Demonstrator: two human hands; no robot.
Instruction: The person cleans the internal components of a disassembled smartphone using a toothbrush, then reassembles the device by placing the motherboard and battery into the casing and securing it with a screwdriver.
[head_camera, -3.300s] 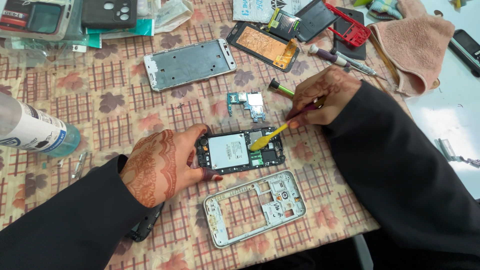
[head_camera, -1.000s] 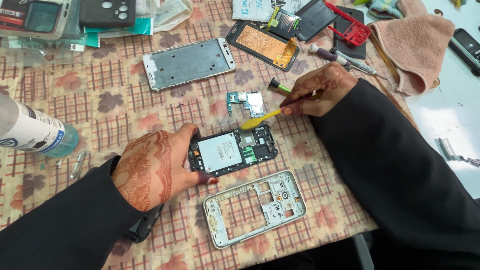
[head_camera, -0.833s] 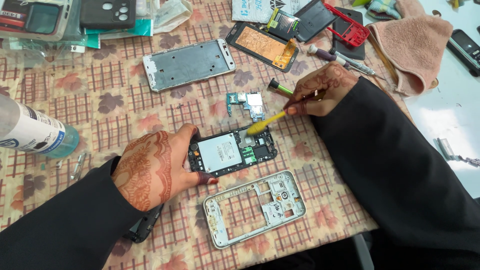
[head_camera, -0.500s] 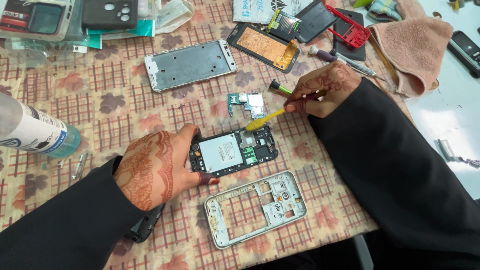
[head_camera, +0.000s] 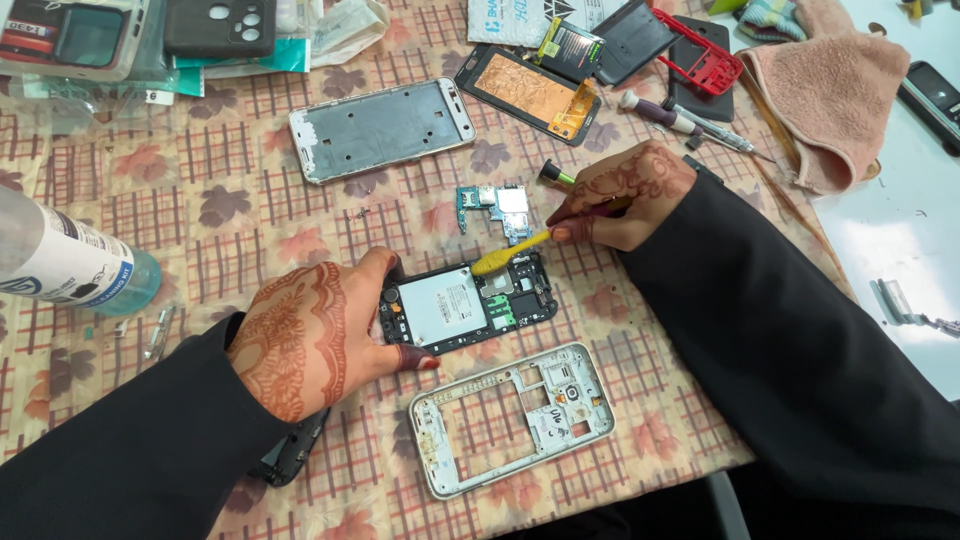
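From the head camera we see our left hand (head_camera: 305, 340) gripping the left end of the opened black phone body with its white battery plate (head_camera: 465, 305), which lies flat mid-worktop on the checked floral cloth (head_camera: 200, 180). Our right hand (head_camera: 625, 195) pinches a yellow brush-tipped tool (head_camera: 510, 253), its tip touching the phone's upper right edge. A small green circuit board (head_camera: 495, 207) lies just above, and a silver phone frame (head_camera: 512, 415) just below.

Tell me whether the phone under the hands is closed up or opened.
Opened. The phone lies with its back off, white plate and circuit parts bare; the left hand steadies it, the right hand holds a yellow tool to it.
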